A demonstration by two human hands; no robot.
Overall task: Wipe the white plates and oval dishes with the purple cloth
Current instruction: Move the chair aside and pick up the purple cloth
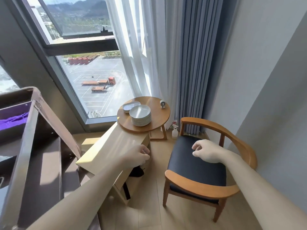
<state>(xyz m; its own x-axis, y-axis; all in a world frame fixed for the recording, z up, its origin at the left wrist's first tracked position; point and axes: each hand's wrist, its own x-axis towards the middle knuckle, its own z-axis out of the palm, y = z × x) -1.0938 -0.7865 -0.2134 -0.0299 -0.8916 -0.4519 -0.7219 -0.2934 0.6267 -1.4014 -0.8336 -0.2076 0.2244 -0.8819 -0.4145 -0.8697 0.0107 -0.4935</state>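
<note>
A tall stack of round white plates point(140, 116) stands on the small round wooden table point(159, 120) by the window. Behind it on the left lies a lower stack of white oval dishes point(130, 105). The purple cloth point(12, 121) lies inside a brown shelf unit at the far left. My left hand point(140, 155) hovers over the corner of a light wooden desk, fingers loosely curled, holding nothing. My right hand point(205, 152) hangs above the chair's dark seat, fingers loosely curled and empty. Both hands are well short of the plates.
A wooden armchair point(199, 166) with a dark seat stands at the right, in front of the table. A light wooden desk point(114, 146) reaches from the shelf unit point(43, 146) to the table. A small white timer point(162, 104) sits on the table. A spray bottle point(174, 131) stands on the floor by the curtain.
</note>
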